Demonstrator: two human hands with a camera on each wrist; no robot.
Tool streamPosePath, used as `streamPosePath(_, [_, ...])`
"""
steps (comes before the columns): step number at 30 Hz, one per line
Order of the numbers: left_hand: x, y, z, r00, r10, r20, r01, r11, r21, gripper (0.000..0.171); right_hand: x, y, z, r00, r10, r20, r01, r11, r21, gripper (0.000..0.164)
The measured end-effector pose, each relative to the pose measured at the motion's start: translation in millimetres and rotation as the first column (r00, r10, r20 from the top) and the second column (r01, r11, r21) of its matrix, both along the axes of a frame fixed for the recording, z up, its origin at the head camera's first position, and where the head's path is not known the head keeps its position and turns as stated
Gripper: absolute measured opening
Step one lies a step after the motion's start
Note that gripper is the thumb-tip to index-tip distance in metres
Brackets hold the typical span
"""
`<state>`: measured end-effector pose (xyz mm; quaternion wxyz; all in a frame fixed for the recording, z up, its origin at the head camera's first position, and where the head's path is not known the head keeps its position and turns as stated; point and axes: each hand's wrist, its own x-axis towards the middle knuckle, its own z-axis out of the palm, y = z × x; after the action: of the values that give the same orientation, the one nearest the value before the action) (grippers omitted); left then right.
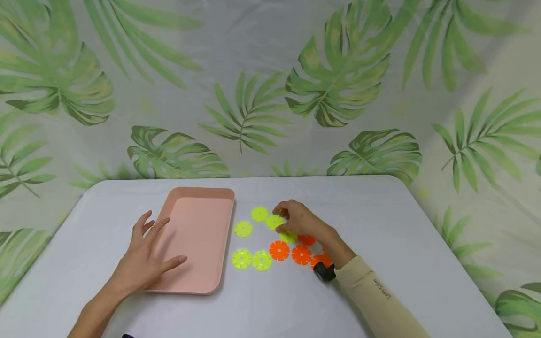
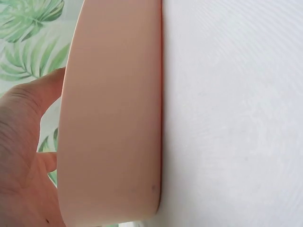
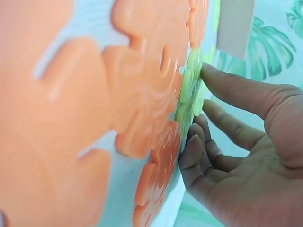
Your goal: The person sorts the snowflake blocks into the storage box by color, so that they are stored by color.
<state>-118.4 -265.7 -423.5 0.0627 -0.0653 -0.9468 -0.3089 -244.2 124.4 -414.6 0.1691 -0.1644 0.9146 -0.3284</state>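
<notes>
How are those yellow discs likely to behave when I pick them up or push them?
The yellow discs look thin, so each is probably light. Lying flat, they should slide rather than roll or tip when pushed. Their notched rims might snag a neighbour, since some lie very close together.

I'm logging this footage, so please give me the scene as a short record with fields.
Left hand: fingers spread over the left part of the pink rectangular tray
Right hand: fingers at the yellow-green notched discs; whether it grips one is unclear
Yellow-green notched discs: six visible, right of the tray
Orange notched discs: at least four, some partly hidden by the right arm
Surface: white table
Backdrop: leaf-print cloth
</notes>
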Motion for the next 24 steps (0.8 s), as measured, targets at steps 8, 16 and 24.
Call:
streamPosePath(8, [5.0, -11.1, -2.2, 0.993, -0.006, 0.115, 0.000, 0.998, 0.056, 0.113, -1.1, 0.2, 0.1, 0.998, 0.049, -0.033, -0.050, 0.999, -0.020, 0.039])
streamPosePath(16, [15.3, -25.7, 0.1, 0.972, -0.090, 0.219, 0.065, 0.991, 0.120, 0.123, -0.8, -2.0, -2.6, 0.997, 0.048, -0.061, -0.055, 0.992, -0.115, 0.027])
streamPosePath(24, [20.4, -46.2, -1.6, 0.938, -0.194, 0.288, 0.151, 0.975, 0.165, 0.125, -7.6, -11.2, -1.6, 0.999, 0.023, -0.045, -0.035, 0.954, -0.298, 0.035])
